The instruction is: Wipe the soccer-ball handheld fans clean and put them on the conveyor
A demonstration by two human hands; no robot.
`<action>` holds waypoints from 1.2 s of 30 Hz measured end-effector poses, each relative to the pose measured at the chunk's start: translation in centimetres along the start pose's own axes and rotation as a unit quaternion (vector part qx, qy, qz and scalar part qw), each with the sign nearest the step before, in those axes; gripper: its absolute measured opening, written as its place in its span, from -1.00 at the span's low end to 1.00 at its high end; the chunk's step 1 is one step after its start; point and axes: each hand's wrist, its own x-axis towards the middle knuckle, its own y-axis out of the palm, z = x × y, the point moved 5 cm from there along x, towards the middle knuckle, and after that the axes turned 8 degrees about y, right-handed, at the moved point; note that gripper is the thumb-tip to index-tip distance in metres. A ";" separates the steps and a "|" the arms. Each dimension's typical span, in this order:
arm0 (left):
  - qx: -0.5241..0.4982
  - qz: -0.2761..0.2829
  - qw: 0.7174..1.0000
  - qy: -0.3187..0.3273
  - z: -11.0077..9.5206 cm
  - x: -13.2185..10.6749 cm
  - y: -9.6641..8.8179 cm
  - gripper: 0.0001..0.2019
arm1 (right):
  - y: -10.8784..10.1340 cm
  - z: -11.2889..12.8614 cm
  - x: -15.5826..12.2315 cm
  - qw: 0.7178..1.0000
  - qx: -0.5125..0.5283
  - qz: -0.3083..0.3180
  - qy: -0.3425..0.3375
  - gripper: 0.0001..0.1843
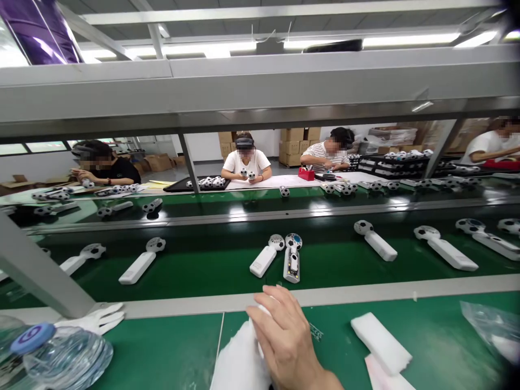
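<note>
Gripping a crumpled sheet of soft white foam (238, 363) in our bare right hand (286, 338), we stand at a green-topped workbench (162, 352), our curled fingers (258, 317) closed narrowly around the sheet's upper end, just above the bench. Our left hand is out of frame, so we cannot tell its grip. A flat, rectangular white foam block (382, 344) lies to the right, near a crinkled clear plastic bag (487, 330). To the left, a clear plastic water bottle with a blue cap (60, 352) sits beside a pair of white cloth gloves (93, 319).

Past a long grey metal rail (325, 292), a green conveyor belt (203, 284) carries white handheld devices with football-patterned heads. Of the pair nearest us, one white device (263, 260) appears closed, while its neighbour, a white device with an opened back (291, 265), shows its inner parts. The others along the belt look closed, with none wrapped in foam that we can see. Beyond a grey steel overhead frame (260, 81), a seated co-worker in a white T-shirt (246, 162) holds two of the devices, with more people at work on either side and stacked brown cardboard boxes (292, 141) behind.
</note>
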 end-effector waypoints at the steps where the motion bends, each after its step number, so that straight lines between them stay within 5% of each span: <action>1: 0.038 0.003 0.999 0.015 -0.1 -0.1 0.0 -0.78 | 0.6 0.1 0.1 1.000 -0.016 0.008 -0.004 -0.65; 3: 0.124 0.014 0.992 0.032 -0.4 -0.4 -0.2 -0.77 | 1.3 -0.8 0.4 0.998 0.017 0.037 0.046 -0.66; 5: 0.186 0.038 0.982 0.020 -0.5 -1.0 -0.2 -0.79 | 1.6 -2.9 0.7 0.974 0.117 0.092 0.172 -0.69; 8: 0.261 0.092 0.961 -0.006 -0.8 -1.7 0.0 -0.77 | 2.4 -5.7 0.2 0.850 0.310 0.189 0.382 -0.62; 10: 0.303 0.119 0.946 -0.009 -0.9 -1.8 0.2 -0.75 | 2.5 -6.3 -0.4 0.786 0.383 0.201 0.443 -0.57; 11: 0.308 0.121 0.944 -0.006 -0.8 -1.7 0.3 -0.74 | 2.4 -6.4 -0.7 0.788 0.382 0.184 0.446 -0.56; 13: 0.270 0.090 0.959 0.005 -0.7 -1.4 0.5 -0.75 | 2.0 -5.8 -1.1 0.861 0.297 0.141 0.388 -0.61; 16: 0.153 0.019 0.988 0.030 -0.4 -0.8 0.7 -0.79 | 1.4 -2.7 -1.5 0.980 0.080 0.095 0.157 -0.65; 19: 0.111 0.006 0.991 0.076 -0.6 -0.5 1.0 -0.79 | 1.4 -0.7 -1.7 0.996 -0.024 0.079 0.034 -0.60; 22: 0.199 0.014 0.978 0.066 -0.6 -0.9 0.6 -0.78 | 1.3 -1.7 -0.6 0.986 0.047 0.112 0.111 -0.67; 24: 0.267 0.051 0.961 0.042 -0.6 -1.2 0.3 -0.75 | 1.6 -3.8 -0.1 0.931 0.183 0.159 0.272 -0.71; 27: 0.330 0.115 0.936 0.042 -0.8 -1.6 0.5 -0.75 | 2.6 -5.8 -0.5 0.767 0.374 0.226 0.470 -0.68; 29: 0.311 0.114 0.943 0.035 -1.0 -1.7 0.5 -0.77 | 2.8 -6.2 -0.9 0.674 0.481 0.213 0.518 -0.68; 32: 0.230 0.094 0.969 0.017 -0.7 -1.5 0.8 -0.80 | 2.8 -6.4 -1.7 0.597 0.581 0.120 0.539 -0.69; 33: 0.211 0.091 0.973 0.018 -0.6 -1.4 0.9 -0.80 | 2.7 -6.3 -2.1 0.618 0.563 0.096 0.541 -0.67; 34: 0.198 0.086 0.976 0.023 -0.4 -1.4 0.9 -0.80 | 2.5 -6.2 -2.3 0.668 0.518 0.082 0.528 -0.66; 36: 0.175 0.072 0.981 0.049 -0.4 -1.2 0.8 -0.76 | 1.8 -4.9 -2.0 0.825 0.365 0.076 0.425 -0.66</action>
